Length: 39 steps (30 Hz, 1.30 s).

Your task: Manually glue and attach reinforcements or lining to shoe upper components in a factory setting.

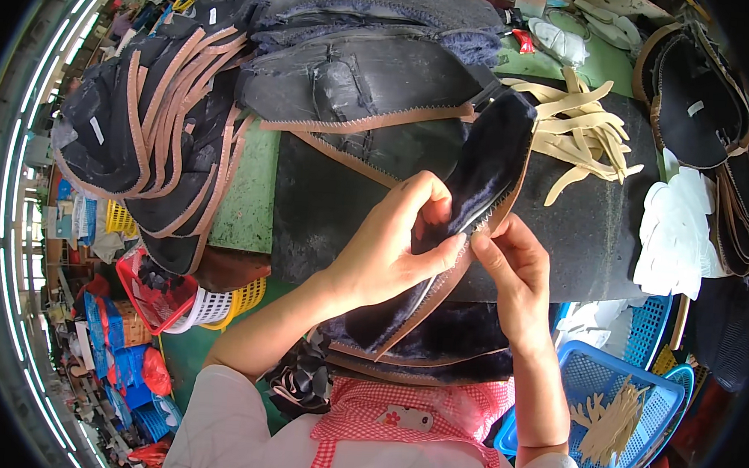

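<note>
Between my two hands is a dark, fleece-lined shoe upper (493,151) with a brown zigzag-stitched edge, held up on a slant over the black mat. My left hand (409,236) is closed on its fuzzy side, thumb against the stitched seam. With thumb and fingers pinched together, my right hand (510,264) grips the brown edge strip (450,283) just across from the left thumb. More black uppers (358,79) with the same brown edging lie stacked beyond my hands. Further dark fuzzy pieces (437,332) rest in front of me at the table's near edge.
Fanned black uppers (157,135) pile up at the left. Cream strips (583,127) lie on the black mat (580,238) to the right, beside white cut pieces (677,227). A blue basket (577,358) holds more strips at lower right; a red basket (136,279) stands lower left.
</note>
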Each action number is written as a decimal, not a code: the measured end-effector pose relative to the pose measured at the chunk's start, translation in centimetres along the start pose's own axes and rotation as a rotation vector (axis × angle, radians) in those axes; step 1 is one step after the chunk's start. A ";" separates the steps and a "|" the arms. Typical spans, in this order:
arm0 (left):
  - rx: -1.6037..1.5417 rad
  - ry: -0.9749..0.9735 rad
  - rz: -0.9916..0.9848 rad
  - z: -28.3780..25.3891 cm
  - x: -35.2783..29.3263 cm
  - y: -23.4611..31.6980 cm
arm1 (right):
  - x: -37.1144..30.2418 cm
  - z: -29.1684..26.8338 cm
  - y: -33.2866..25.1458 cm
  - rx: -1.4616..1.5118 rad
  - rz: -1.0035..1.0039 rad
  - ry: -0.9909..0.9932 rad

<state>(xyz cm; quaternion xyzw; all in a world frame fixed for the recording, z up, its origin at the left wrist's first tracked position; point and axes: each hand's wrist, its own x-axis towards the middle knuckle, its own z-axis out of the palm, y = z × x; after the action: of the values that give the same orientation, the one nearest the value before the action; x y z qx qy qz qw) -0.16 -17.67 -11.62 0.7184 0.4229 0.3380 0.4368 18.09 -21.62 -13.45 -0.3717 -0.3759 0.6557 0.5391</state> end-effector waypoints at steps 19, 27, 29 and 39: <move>0.039 -0.015 0.013 -0.2 -0.6 0.1 | 0.1 -0.5 1.4 -0.012 -0.017 0.022; 0.142 0.052 0.091 0.6 -0.8 0.3 | 0.7 -0.4 -0.3 -0.159 0.096 0.027; 0.171 0.047 0.106 0.8 -0.7 0.4 | 0.6 -1.5 -0.2 -0.254 0.137 -0.032; 0.386 0.018 0.219 0.1 -0.5 1.1 | -0.4 -1.8 0.3 -0.321 0.114 0.014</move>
<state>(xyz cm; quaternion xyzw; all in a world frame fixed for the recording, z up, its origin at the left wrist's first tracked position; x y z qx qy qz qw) 0.10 -18.45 -10.69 0.8272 0.4032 0.3027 0.2478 19.68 -21.92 -14.45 -0.4782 -0.4503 0.6142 0.4373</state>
